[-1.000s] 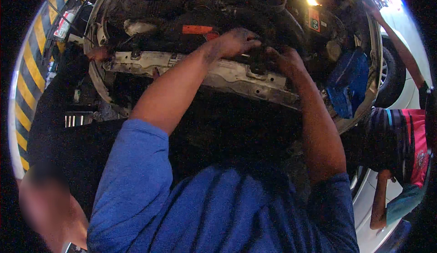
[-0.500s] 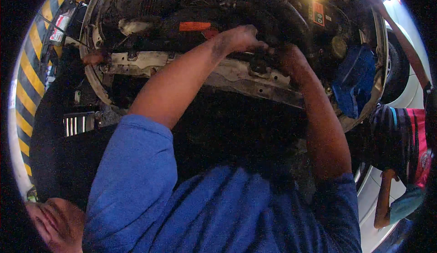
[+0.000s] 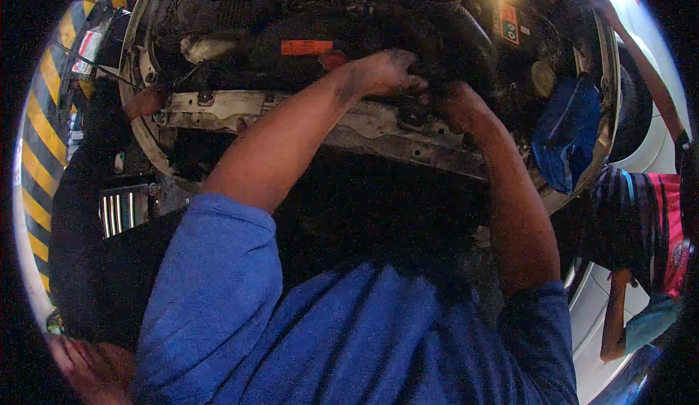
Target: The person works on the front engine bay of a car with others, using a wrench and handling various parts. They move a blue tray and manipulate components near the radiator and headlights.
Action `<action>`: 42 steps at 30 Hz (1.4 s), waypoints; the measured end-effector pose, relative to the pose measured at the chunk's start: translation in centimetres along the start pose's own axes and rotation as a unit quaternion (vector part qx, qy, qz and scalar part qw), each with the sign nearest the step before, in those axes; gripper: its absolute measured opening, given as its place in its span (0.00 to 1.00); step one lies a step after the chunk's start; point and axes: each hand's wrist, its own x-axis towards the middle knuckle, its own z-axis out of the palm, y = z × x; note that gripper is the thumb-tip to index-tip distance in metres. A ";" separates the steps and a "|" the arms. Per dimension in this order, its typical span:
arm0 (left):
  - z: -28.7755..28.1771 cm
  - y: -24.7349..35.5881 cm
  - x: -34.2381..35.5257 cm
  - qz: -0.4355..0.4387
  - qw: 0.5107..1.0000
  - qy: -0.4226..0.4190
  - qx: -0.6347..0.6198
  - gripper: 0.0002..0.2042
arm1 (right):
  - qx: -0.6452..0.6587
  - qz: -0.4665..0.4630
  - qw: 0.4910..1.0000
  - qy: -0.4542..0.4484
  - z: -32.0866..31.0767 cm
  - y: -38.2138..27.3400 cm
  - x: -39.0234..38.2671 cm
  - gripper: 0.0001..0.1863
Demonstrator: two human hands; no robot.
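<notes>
Grease-blackened fingers [image 3: 408, 79] of left hand [image 3: 382, 73] curled over dark engine part [image 3: 429, 88] deep in open engine bay [image 3: 240, 12]; right hand [image 3: 455, 103] clamped just beside it, fingertips hidden (grip there cannot be told). Judgement: steady two-handed hold, slow pull, elbows clear of pale front crossmember [image 3: 233, 106]. Blue cloth [image 3: 568, 132] draped at right of bay. Yellow-black hazard stripes [image 3: 40, 157] at left; co-worker's striped sleeve [image 3: 648, 223] at right.
</notes>
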 end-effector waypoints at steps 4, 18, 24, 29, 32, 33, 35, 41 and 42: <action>0.9 -1.3 0.5 0.033 0.996 0.000 0.086 0.22 | -0.041 -0.013 0.999 -0.018 -0.1 0.1 0.0 0.21; 6.4 -2.4 -2.3 0.023 0.949 0.241 0.203 0.20 | -0.133 0.003 0.991 -0.014 1.3 0.7 1.4 0.21; 9.0 -3.4 -2.2 -0.012 0.896 0.191 0.400 0.20 | -0.139 0.011 0.988 0.062 -0.5 1.7 -0.2 0.20; 10.5 -2.9 -2.7 -0.022 0.883 0.249 0.398 0.20 | -0.177 0.094 0.972 0.122 -2.6 1.9 -2.4 0.23; 10.9 -3.4 -2.3 -0.022 0.880 0.303 0.366 0.19 | -0.245 0.101 0.964 0.022 -2.2 2.3 -2.9 0.25; 10.7 -3.4 -2.3 -0.028 0.885 0.310 0.345 0.19 | -0.273 0.106 0.956 0.019 -2.2 2.1 -2.8 0.25; 10.5 -3.7 -2.5 -0.022 0.895 0.304 0.327 0.19 | -0.296 0.111 0.949 0.006 -1.9 2.7 -3.2 0.25; 9.7 -4.1 -2.9 -0.006 0.913 0.294 0.284 0.18 | -0.307 -0.027 0.949 0.070 -1.5 4.3 -3.4 0.25; 10.1 -5.2 -3.2 0.002 0.896 0.301 0.325 0.18 | -0.290 -0.007 0.956 0.055 -1.9 3.3 -3.5 0.25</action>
